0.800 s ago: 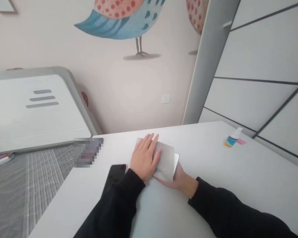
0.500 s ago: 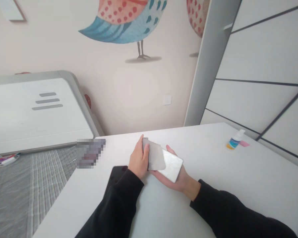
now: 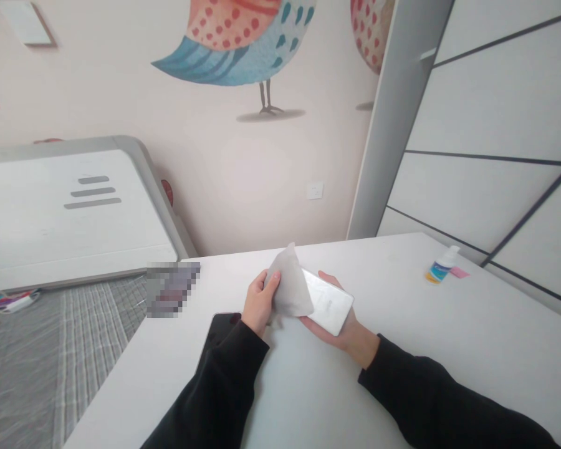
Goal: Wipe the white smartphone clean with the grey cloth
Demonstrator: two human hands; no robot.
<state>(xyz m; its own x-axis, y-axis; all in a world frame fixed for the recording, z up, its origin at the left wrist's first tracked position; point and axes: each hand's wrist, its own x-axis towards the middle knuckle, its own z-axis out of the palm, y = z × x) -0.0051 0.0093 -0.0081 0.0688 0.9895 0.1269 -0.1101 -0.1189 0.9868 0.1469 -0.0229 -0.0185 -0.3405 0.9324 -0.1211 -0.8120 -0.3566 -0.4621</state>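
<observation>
Above the white table (image 3: 430,349), my right hand (image 3: 343,333) holds a flat, silvery-white rectangular device (image 3: 330,302) from below, tilted to the lower right. A thin grey cloth (image 3: 290,284) covers the device's left end. My left hand (image 3: 260,301) pinches the cloth's left side between thumb and fingers. Under my left forearm, a dark tablet-like object (image 3: 217,333) lies partly hidden on the table.
A small white bottle with a blue and yellow label (image 3: 442,267) stands at the right, beside a pink piece (image 3: 459,272). A blurred-out item (image 3: 172,290) lies at the table's left edge. Behind are a wall and cabinet panels.
The cloth has been lifted and shifted, its top corner now raised, with a loose end below my left hand. The device has moved slightly right and up with my right hand.
</observation>
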